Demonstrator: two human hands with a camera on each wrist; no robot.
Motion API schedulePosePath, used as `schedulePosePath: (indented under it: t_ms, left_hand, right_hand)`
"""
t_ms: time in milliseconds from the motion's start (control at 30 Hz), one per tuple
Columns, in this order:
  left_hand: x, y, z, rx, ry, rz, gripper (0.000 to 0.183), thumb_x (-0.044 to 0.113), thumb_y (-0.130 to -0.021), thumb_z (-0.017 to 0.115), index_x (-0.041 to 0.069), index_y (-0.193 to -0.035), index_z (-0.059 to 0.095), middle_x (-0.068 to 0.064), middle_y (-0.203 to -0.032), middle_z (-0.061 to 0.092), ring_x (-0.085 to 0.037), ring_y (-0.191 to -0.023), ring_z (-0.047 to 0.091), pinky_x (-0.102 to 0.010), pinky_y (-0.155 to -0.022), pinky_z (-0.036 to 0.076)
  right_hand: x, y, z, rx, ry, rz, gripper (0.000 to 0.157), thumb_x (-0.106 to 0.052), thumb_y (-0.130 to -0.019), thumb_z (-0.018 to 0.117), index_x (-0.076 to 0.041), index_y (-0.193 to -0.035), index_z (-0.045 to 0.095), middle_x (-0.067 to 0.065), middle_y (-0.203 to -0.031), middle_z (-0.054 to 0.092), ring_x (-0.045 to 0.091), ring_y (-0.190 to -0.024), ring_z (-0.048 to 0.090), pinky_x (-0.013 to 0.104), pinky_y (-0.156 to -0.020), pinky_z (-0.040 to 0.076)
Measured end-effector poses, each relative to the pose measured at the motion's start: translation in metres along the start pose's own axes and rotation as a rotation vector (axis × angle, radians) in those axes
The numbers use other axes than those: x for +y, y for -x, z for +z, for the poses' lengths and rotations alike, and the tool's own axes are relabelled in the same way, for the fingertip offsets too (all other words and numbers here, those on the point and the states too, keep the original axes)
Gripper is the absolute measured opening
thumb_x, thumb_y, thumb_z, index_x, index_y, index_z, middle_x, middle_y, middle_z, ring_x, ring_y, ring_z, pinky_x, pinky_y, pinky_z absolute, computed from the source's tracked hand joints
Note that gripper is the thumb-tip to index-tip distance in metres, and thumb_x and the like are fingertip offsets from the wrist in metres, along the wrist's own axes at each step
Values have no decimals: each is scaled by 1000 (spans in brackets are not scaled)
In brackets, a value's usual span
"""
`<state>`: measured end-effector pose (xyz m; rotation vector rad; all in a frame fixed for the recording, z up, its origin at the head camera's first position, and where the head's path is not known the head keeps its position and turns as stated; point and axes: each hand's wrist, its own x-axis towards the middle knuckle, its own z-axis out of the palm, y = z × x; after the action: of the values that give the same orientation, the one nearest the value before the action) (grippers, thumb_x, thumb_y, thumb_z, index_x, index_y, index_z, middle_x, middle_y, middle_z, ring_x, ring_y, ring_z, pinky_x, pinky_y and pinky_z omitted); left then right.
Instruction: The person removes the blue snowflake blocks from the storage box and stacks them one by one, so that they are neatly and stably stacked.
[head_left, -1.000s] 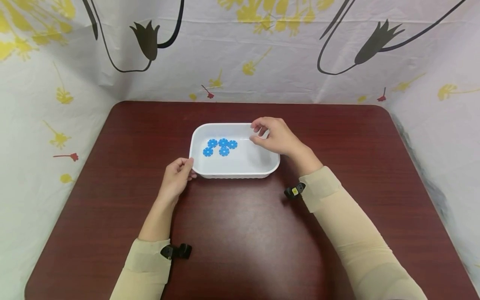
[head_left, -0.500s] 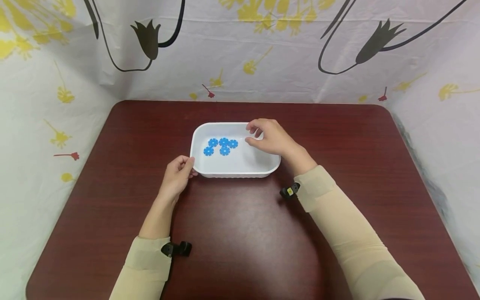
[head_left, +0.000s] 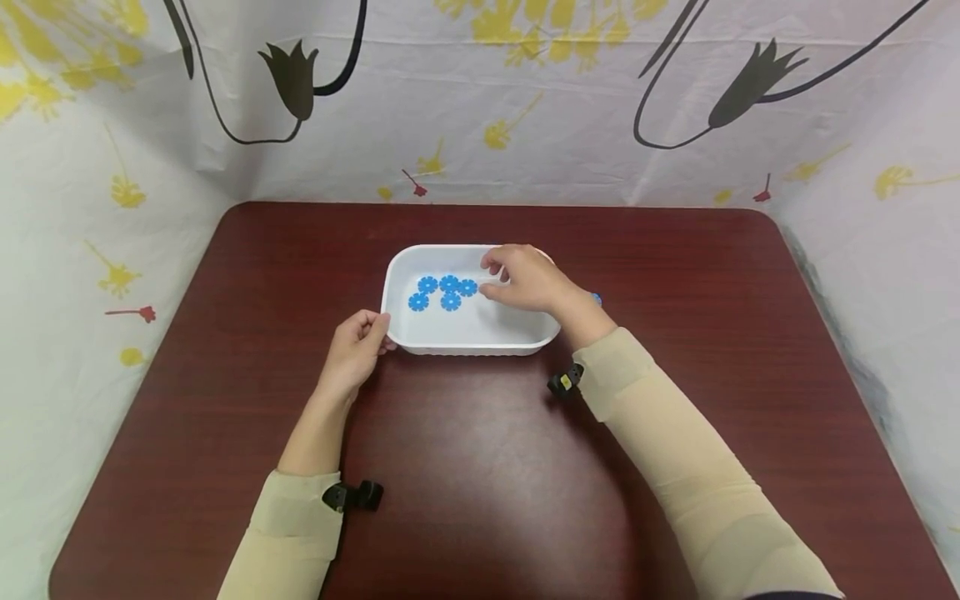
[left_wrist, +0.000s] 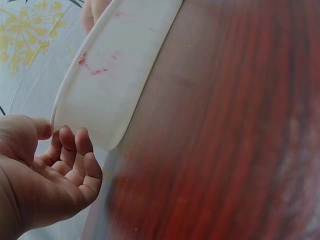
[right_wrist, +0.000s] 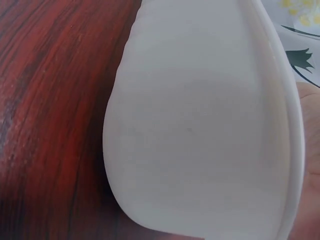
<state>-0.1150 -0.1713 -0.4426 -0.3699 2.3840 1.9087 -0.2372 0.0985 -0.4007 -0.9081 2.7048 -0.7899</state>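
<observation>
A white rounded tray (head_left: 480, 344) lies on the table with several blue notched plastic discs (head_left: 449, 285) grouped in its left half. My left hand (head_left: 356, 350) pinches the tray's rim at the near left corner; in the left wrist view the thumb is at the rim, with loosely bent fingers against the outer wall. My right hand (head_left: 525, 277) is over the tray's right half, fingers bent and apart, nothing visible between them. Its thumb tip is close to the rightmost disc (head_left: 467, 287). In the right wrist view the tray wall (right_wrist: 195, 140) hides most of that hand.
The dark red wooden table (head_left: 480, 467) extends around the tray. A small blue piece (head_left: 596, 298) shows just past my right wrist. Behind the table hangs a white patterned cloth (head_left: 570, 167). Reddish smudges (left_wrist: 95, 70) mark the tray's outer wall.
My right hand has moved left over the tray, toward the blue discs. The blue piece past the right wrist has come into view. My left hand keeps its grip on the rim.
</observation>
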Motion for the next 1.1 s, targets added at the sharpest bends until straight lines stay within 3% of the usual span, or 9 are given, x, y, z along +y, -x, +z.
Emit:
schedulePosePath:
  t_ms: [767,1100]
  left_hand:
    - [0,-3,-2,-24,-10,-8,33,23,-106,54,-10,-105,59,-8,-80,64,-13,-74,64,-25,-74,53]
    - [-2,-4,-3,-27,4,-13,33,22,-106,54,-10,-104,59,-6,-79,63,-12,-74,63,-24,-73,52]
  right_hand:
    - [-6,-14,9,-129,40,43,45,-25,-92,73,-1,-129,63,14,-122,65,27,-109,62,41,-97,49]
    - [-9,-19,16,-154,114,45,51,-25,-91,74,0,-134,61,14,-124,66,26,-116,59,39,-105,44]
